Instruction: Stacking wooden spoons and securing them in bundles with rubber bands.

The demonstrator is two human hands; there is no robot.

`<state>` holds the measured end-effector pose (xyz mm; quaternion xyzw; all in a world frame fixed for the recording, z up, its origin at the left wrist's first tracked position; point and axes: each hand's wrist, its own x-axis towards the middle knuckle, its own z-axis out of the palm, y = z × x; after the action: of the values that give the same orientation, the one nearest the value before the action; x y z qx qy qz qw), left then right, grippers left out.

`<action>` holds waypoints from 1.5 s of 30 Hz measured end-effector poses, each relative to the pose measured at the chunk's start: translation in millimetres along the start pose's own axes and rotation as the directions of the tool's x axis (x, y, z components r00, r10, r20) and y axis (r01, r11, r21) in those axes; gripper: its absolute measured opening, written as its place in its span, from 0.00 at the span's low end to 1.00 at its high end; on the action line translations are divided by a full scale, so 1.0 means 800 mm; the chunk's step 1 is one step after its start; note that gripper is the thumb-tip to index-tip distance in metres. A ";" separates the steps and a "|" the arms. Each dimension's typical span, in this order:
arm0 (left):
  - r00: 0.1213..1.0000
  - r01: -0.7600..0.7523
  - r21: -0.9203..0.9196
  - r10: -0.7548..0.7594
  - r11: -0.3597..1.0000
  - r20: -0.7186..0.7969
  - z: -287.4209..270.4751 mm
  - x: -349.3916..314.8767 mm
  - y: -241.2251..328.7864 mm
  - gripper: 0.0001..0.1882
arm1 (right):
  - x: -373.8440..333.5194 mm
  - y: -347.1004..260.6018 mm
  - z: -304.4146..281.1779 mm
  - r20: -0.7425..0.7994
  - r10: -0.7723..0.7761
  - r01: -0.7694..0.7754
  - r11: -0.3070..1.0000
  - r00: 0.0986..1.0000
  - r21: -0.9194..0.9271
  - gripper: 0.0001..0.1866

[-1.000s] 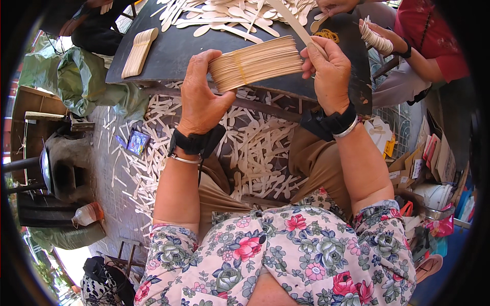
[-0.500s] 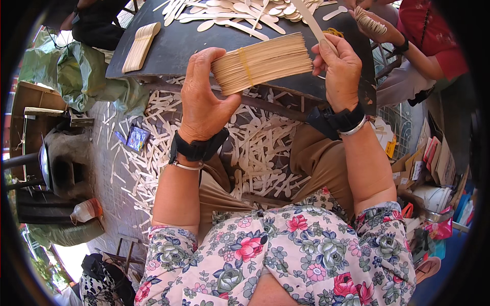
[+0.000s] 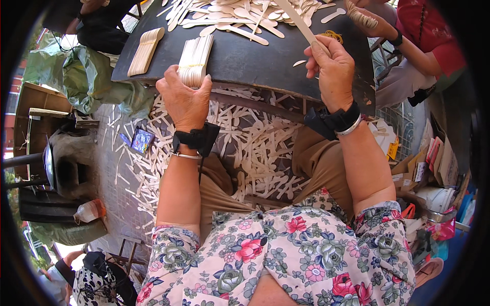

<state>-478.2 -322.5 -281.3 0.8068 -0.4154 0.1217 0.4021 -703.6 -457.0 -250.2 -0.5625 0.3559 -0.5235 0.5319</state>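
Observation:
My left hand (image 3: pixel 185 99) grips the near end of a banded bundle of wooden spoons (image 3: pixel 195 53) at the black table's near edge. Thumb and fingers press its two sides, and a yellow rubber band runs round it. In my right hand (image 3: pixel 334 71), raised over the table's right part, is a long flat wooden stick (image 3: pixel 296 20) that slants up to the left. Another bundle of wooden spoons (image 3: pixel 145 51) lies left of mine. Farther back is a loose pile of wooden spoons (image 3: pixel 229 18).
The black table (image 3: pixel 255 66) spans the top. Yellow rubber bands (image 3: pixel 333 35) lie near my right hand. A co-worker's hand (image 3: pixel 370 23) at the right holds several spoons. Scattered spoons (image 3: pixel 265 143) cover the ground below; cardboard boxes (image 3: pixel 441 158) stand at the right.
My left hand has brought the bundle down and left to the table's near edge, turning it lengthwise away from me. My right hand has shifted slightly left with the stick.

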 end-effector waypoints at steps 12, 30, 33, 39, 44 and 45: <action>0.940 -0.134 -0.300 0.216 0.944 0.262 0.021 -0.050 0.052 0.31 | -0.016 0.000 0.009 0.081 0.063 -0.046 0.980 0.995 -0.191 0.09; 0.876 -0.321 -0.417 0.434 0.850 0.210 0.024 -0.047 0.075 0.24 | -0.019 -0.023 0.006 0.097 0.023 0.012 0.937 0.995 -0.349 0.09; 0.871 -0.325 -0.401 0.437 0.857 0.226 0.017 -0.046 0.077 0.25 | -0.018 -0.024 0.007 0.105 0.022 0.019 0.929 0.994 -0.369 0.08; 0.856 -0.340 -0.411 0.459 0.846 0.239 0.013 -0.042 0.075 0.30 | -0.017 -0.023 0.009 0.134 0.024 0.029 0.927 0.991 -0.374 0.08; 0.840 -0.354 -0.395 0.474 0.848 0.265 0.012 -0.038 0.075 0.31 | -0.012 -0.023 0.009 0.176 0.010 0.061 0.917 0.984 -0.394 0.07; 0.838 -0.351 -0.397 0.474 0.848 0.272 0.011 -0.038 0.074 0.31 | -0.012 -0.023 0.010 0.176 0.012 0.059 0.917 0.984 -0.394 0.07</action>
<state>-544.4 -331.0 -270.5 0.6253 -0.6624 -0.0145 0.4123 -700.8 -442.6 -233.5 -0.7066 0.4001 -0.3953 0.4295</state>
